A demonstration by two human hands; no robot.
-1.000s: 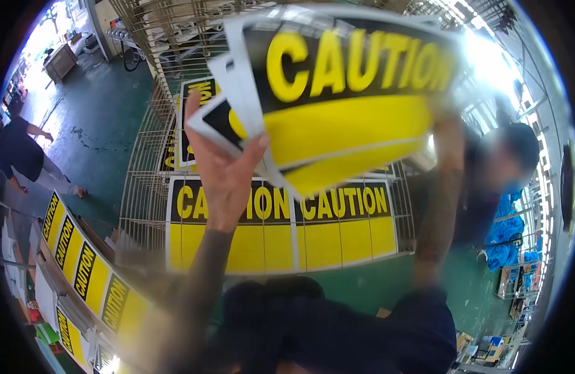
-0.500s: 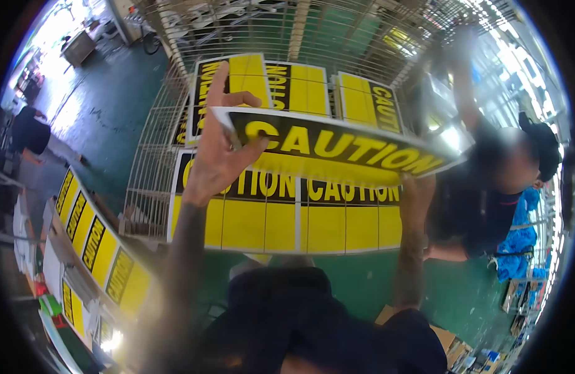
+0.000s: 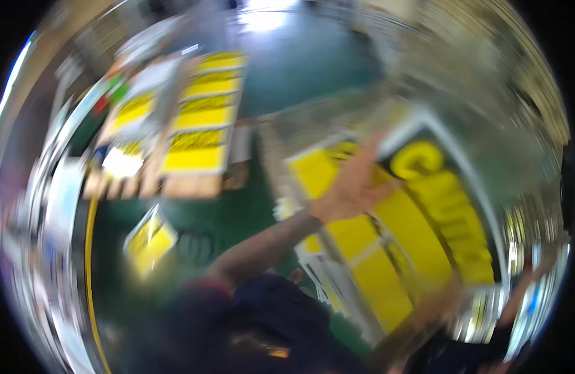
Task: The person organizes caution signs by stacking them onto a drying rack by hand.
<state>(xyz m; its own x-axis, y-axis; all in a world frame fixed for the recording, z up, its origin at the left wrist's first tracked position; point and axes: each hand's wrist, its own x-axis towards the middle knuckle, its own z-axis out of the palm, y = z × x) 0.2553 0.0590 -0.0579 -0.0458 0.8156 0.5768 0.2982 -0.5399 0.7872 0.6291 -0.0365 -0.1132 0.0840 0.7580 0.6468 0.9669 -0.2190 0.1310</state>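
A yellow-and-black caution sign (image 3: pixel 418 212) is tilted in front of me, its large letters blurred by motion. My left hand (image 3: pixel 353 187) grips its near left edge, with the thumb across the face. At the lower end, my right hand (image 3: pixel 446 296) holds the sign too, though its fingers are smeared. Beneath lie more caution signs (image 3: pixel 374 274), partly hidden by the held one and by my left arm.
On the left, a row of caution signs (image 3: pixel 197 149) lies on a wooden pallet (image 3: pixel 191 187). A small yellow-and-white piece (image 3: pixel 150 243) is on the green floor (image 3: pixel 194 215). Another person's arm (image 3: pixel 527 283) shows at the lower right.
My view has swung to the left, bringing the pallet of signs further into sight. The sign stays in both hands and now slants steeply down to the right.
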